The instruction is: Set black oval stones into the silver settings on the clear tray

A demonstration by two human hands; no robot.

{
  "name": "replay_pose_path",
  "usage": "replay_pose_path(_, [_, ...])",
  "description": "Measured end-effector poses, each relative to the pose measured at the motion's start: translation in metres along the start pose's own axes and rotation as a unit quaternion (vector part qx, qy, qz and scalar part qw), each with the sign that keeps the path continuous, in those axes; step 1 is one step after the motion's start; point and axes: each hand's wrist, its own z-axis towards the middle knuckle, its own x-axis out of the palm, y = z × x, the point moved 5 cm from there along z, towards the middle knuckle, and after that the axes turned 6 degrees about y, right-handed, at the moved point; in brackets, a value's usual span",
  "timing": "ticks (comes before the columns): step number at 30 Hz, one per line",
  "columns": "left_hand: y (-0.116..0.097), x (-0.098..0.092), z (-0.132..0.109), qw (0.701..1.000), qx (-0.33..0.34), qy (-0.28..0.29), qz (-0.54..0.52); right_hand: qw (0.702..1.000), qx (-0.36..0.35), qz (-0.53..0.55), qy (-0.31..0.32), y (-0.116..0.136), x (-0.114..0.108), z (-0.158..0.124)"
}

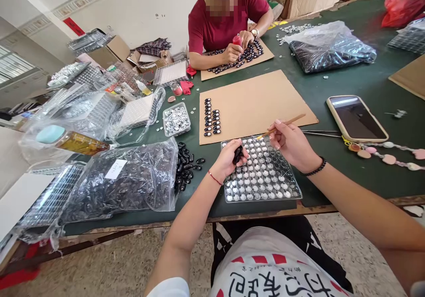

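The left hand (229,160) is curled closed around a small clutch of black pieces (238,154), held just above the left side of the tray (298,195); they look glossy and dark, but the fingers hide their number and full shape. The right hand (290,140) pinches a thin wooden stick (292,120) between thumb and fingers, its yellowish tip at the tray's far edge; whether it touches anything cannot be told. The tray is clear and shallow, with rows of round, silvery-white discs (257,186). Beyond it lies a sheet of plain brown cardboard (255,98), bearing two columns of black ovals (208,117) with pale centres, the left column longer. All this rests on a dark green table (318,89) with a worn brown edge. To the left are a loose black heap (184,166), a plump clear bag (133,177) with a white label, and a tub (177,133) of small silvery parts; a phone (360,117) lies to the right. Across the table a co-worker (229,27) in dark red holds a red bottle (237,40) over another board of ovals. Behind stands a pale wall (133,13); below, the floor (133,261) is speckled.
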Motion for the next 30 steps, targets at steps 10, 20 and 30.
replay_pose_path(10, [0.0025, -0.0029, 0.0018, 0.997, -0.010, -0.011, -0.077, 0.999, 0.029, 0.025, 0.003, -0.0071, -0.0013, 0.0039])
replay_pose_path(20, [0.0009, 0.0006, -0.0011, 0.991, -0.041, 0.022, -0.129, 0.999, 0.032, 0.034, 0.005, -0.0054, -0.0007, 0.0042])
replay_pose_path(30, [-0.0014, -0.0001, 0.0008, 0.999, 0.004, -0.011, -0.043, 0.999, 0.031, 0.004, 0.004, -0.0045, 0.0010, 0.0007])
